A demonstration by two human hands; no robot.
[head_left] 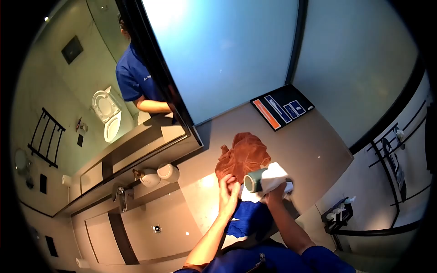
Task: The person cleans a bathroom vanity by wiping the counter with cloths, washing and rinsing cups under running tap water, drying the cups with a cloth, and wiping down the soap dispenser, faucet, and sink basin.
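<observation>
A person at a bathroom countertop (314,145) tips a green cup (257,180) onto its side above the near edge, its round end toward the basin (180,211). The right hand (275,193) appears closed around the cup through a white cloth (276,174) lying against its side, though the fingertips are hidden. The left hand (228,193), fingers loosely curled, is beside the near edge of a brown cloth (243,154) bunched on the countertop; whether it pinches the fabric cannot be told. A blue cloth (249,216) lies below the two hands, while a black board (283,108) with orange and blue panels sits by the far edge, at the frosted glass. The work looks midway: the cup is in hand with the white cloth against it, but setting it down and laying the cloths aside seem yet undone.
</observation>
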